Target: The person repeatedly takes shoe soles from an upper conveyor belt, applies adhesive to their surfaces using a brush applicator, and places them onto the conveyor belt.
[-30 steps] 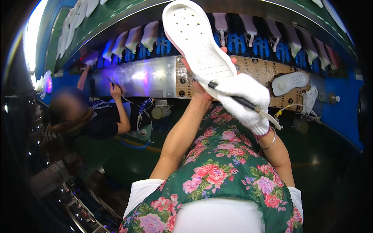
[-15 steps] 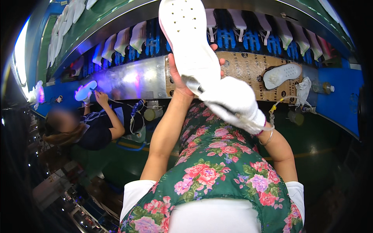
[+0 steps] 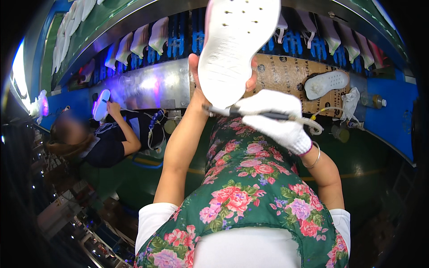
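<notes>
A white shoe sole (image 3: pixel 228 67) with small holes near its far end is raised in front of me. My bare left hand (image 3: pixel 195 87) grips it from underneath, with fingers curled up around both edges. My right hand (image 3: pixel 279 107) wears a white knitted glove and is closed on a dark-handled brush (image 3: pixel 219 110). A thin clear hose (image 3: pixel 315 127) runs from the brush's back end. The brush head lies just at the sole's near rounded end; whether it touches I cannot tell.
Another white sole (image 3: pixel 328 85) rests on the cardboard (image 3: pixel 288 73) covering the bench. Right of it are a white cloth (image 3: pixel 350 105) and a clear bottle (image 3: pixel 373 100). Soles hang on blue holders (image 3: pixel 176 40) behind. At left a co-worker (image 3: pixel 107 147) handles a sole.
The sole has swung rightward and nearer, now turned a little the other way. My right hand has moved slightly down and right, the brush now level below the sole's near end.
</notes>
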The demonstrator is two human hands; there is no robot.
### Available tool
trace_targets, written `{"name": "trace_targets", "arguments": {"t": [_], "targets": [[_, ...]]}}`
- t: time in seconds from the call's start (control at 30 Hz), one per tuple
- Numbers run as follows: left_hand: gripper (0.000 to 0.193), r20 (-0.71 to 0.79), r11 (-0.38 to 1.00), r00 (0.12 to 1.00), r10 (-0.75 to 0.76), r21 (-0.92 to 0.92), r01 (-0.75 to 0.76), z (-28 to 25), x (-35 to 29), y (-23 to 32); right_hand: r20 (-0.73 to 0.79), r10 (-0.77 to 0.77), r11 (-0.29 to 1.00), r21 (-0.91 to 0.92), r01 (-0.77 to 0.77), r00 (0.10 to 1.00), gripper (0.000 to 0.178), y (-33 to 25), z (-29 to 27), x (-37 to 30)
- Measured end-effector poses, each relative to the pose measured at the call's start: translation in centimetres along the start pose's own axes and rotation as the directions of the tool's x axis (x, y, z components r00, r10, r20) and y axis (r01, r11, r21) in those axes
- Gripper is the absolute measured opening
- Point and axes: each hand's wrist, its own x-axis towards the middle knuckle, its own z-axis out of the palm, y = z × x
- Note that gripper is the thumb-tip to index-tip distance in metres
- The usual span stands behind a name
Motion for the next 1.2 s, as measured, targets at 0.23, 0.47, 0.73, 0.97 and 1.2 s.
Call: {"name": "trace_targets", "arguments": {"t": [0.23, 0.47, 0.73, 0.97, 1.2], "targets": [[0.103, -0.093, 0.99, 0.988, -0.124, -0.08, 0.116, 0.6, 0.9, 1.0, 0.21, -0.386, 0.759, -0.482, 0.439, 0.898, 0.038, 0.1, 0.3, -0.5], [0.103, -0.128, 0.983, 0.975, -0.182, -0.042, 0.178, 0.9, 0.7, 1.2, 0.071, -0.179, 0.947, -0.259, 0.192, 0.981, 0.019, -1.5, -0.2, 0.0], [0.092, -0.117, 0.962, 0.955, -0.272, -0.016, 0.272, 0.8, 1.0, 1.5, 0.237, -0.277, 0.862, -0.368, 0.35, 0.931, 0.038, -0.8, 0.6, -1.5], [0.106, -0.05, 0.953, 0.954, -0.295, -0.081, 0.291, -0.3, 1.0, 1.6, 0.092, -0.233, 0.901, -0.354, 0.251, 0.968, 0.023, -0.8, 0.1, -0.4], [0.098, -0.231, 0.988, 0.961, -0.154, -0.038, 0.15, 0.1, 1.6, 1.6, -0.056, -0.009, 0.99, -0.138, 0.001, 0.998, 0.02, -0.1, 0.7, -0.9]]}}
